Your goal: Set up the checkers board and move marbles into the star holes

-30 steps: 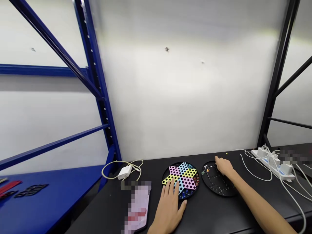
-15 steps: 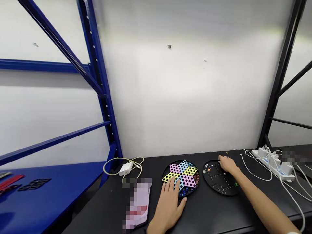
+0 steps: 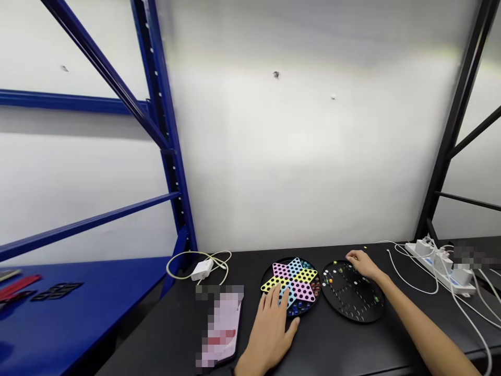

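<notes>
Tray [image 3: 354, 293] toward desk's [image 3: 332, 350] back edge — likely light, stiff, rim-gripped — right hand [image 3: 363, 265] curled at far rim, hold unclear; left hand [image 3: 269, 330] spread on star board [image 3: 301, 291], gripping nothing.

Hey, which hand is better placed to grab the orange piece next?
Probably your right hand: it's at the black tray, nearer the orange piece; your left hand is at the star board.
</notes>
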